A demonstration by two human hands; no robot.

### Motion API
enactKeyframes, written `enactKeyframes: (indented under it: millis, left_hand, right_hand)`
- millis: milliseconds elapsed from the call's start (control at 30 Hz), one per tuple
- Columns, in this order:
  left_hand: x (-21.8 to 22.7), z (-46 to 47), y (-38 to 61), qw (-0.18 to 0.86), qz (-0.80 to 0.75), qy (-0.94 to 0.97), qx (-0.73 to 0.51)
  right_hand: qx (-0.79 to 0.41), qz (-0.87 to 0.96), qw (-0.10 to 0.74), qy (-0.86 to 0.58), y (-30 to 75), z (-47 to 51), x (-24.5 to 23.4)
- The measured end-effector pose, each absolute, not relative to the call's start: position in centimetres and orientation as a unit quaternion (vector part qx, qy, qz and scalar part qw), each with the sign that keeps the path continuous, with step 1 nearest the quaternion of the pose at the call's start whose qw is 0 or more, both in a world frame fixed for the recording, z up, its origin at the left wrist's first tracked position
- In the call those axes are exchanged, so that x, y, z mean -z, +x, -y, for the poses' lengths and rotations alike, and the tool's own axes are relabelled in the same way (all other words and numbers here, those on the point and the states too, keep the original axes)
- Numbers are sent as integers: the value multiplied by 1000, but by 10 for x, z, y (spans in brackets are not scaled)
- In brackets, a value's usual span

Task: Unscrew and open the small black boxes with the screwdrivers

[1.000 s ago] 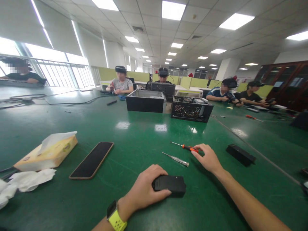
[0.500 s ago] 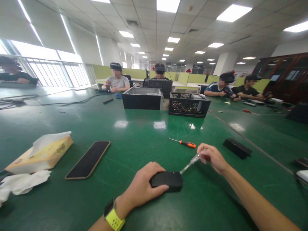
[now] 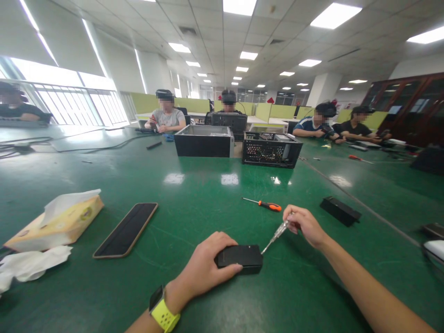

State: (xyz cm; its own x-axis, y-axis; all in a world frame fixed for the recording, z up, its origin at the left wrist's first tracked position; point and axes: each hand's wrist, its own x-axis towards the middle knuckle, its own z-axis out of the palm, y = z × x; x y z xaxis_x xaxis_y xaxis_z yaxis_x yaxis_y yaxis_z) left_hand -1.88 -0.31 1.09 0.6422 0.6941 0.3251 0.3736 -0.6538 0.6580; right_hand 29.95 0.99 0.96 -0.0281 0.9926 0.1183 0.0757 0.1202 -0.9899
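My left hand [image 3: 212, 260] is closed around a small black rectangular box [image 3: 247, 257], keeping it on the green table. My right hand [image 3: 302, 225] pinches the clear handle of a screwdriver [image 3: 278, 232]. Its thin metal shaft slants down to the left, and the tip meets the right end of the box; whether it sits in a screw I cannot tell. Just beyond my right hand lies another screwdriver [image 3: 269, 206] with an orange and black handle. A second black piece [image 3: 340, 211], long and narrow, rests to the right.
To the left are a phone [image 3: 126, 230], a yellow tissue pack [image 3: 57, 222] and crumpled tissue [image 3: 33, 264]. Two open black metal cases [image 3: 204, 144] [image 3: 272, 152] stand further back on the table [image 3: 194, 194]. Several people sit around the far sides, and cables [image 3: 69, 147] run at back left.
Both hands keep nearly the same places. The screwdriver's handle looks slightly turned and sharper, its tip still at the box's end. The whole view has shifted a little.
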Motion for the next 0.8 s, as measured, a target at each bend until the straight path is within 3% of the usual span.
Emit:
enactKeyframes:
  millis: [800]
  left_hand:
    - [-9,2,-19,274,-308,863,-291]
  right_hand:
    - [-420,577,523,-466,311,-4,-18]
